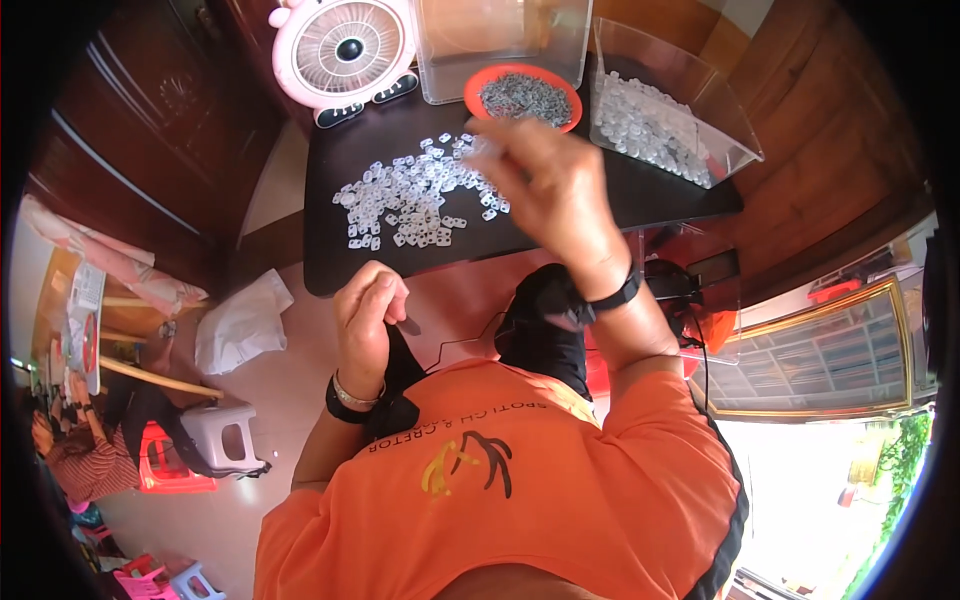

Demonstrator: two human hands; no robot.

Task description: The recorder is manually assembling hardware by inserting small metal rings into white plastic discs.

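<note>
Over the right part of the dark table, my right hand point(560, 190) is lifted in front of a red plate point(575, 112) heaped with small grey metal nails or screws point(525, 97). Its fingertips are smeared by motion, so what they hold, if anything, does not show. Left of it spreads a loose pile of small white plastic pieces with holes point(415, 190). My left hand point(368, 308) is just off the table's near edge, fingers curled in and thumb pressed against them. Anything inside it is hidden.
A clear bin point(730, 140) of translucent round pieces stands at the table's point(625, 205) right. Behind the plate is an upright clear container point(500, 35); a pink fan point(345, 50) stands at the back left. Stools point(225, 440) and another person point(95, 460) are at far left.
</note>
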